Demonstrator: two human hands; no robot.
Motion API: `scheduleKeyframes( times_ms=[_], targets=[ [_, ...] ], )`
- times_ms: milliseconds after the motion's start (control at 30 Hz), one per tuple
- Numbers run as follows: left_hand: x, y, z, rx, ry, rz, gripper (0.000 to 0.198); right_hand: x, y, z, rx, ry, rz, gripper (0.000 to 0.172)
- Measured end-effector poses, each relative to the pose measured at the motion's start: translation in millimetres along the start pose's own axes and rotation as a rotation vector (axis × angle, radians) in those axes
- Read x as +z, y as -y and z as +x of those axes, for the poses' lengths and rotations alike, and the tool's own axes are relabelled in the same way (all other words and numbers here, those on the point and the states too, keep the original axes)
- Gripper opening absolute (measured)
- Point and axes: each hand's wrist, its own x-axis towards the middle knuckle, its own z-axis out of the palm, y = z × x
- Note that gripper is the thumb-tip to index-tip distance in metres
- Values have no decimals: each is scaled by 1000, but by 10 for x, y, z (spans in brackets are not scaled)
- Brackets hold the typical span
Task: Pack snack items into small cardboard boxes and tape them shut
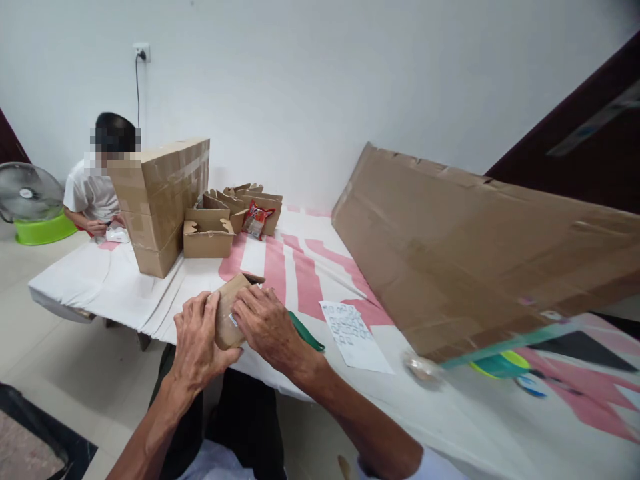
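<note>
Two hands are being clamped on one small cardboard box at the near edge of the table. The left hand is being wrapped around the box's left side, with the fingers lying over its top face and the thumb tucked under its lower edge. The right hand is being pressed against the right side, fingertips flat on the face. The box is being held tilted between them, over the white and pink cloth; whether it is touching the cloth cannot be told.

Just beside the right hand, a green strip is being left lying on the cloth, and near it a printed sheet of labels. A large cardboard sheet is being propped at a slant along the right of the table, and a blurred round object is being shown at its lower corner.

Farther back, a stack of flat cartons is being kept upright, with open small boxes just beside it and a red packet resting among them. At the far left end, another person is being seated with both hands on the table, and a fan is being stood behind, near a green basin.
</note>
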Motion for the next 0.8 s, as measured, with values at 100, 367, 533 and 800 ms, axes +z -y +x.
scheduleKeyframes(
  times_ms=[100, 367, 533, 800],
  targets=[
    [-6, 7, 2, -2, 10, -7, 93, 7, -2, 5, -6, -6, -8, 25],
    [-28, 10, -1, -14, 32, -11, 93, 9, -35, 30, -40, -51, 2, 23],
    [-18, 3, 5, -7, 35, -9, 93, 55, -46, 23, -52, -26, 10, 24],
    [16, 27, 5, 6, 23, -6, 96, 76, -109, 15, -66, 12, 58, 22]
  ],
)
